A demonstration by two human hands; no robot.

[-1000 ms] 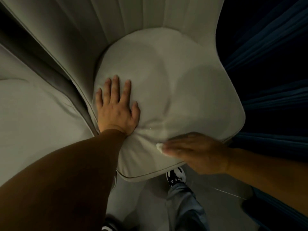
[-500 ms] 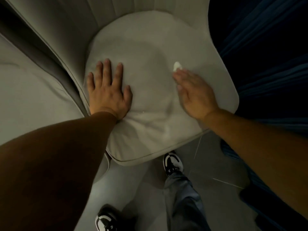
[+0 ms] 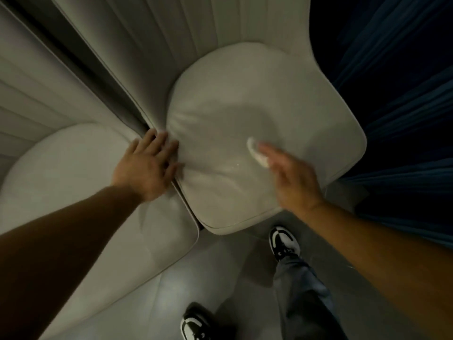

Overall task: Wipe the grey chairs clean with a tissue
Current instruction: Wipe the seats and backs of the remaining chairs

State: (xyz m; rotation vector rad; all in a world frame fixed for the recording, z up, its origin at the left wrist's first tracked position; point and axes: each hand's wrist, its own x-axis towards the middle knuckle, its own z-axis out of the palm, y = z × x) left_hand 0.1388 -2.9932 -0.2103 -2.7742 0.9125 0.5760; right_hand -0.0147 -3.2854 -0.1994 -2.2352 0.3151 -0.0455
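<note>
At 3 o'clock from seat centre, the right hand (image 3: 295, 182) presses a tissue (image 3: 257, 153) flat under blurred, near-straight fingers; whether the thumb pinches it I cannot tell. Left hand (image 3: 147, 168), released with spread fingers, rests at 9 o'clock on the seam between the 2 chairs: seat (image 3: 245, 99) and neighbour (image 3: 73, 168). Risk, as I judge it: the small tissue could slip from beneath the fingers mid-swipe.

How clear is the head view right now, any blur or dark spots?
Head view: dim overall; the right hand and tissue are motion-blurred, the left hand slightly; the curtain is nearly black; wide-angle bending curves the chair edges.
</note>
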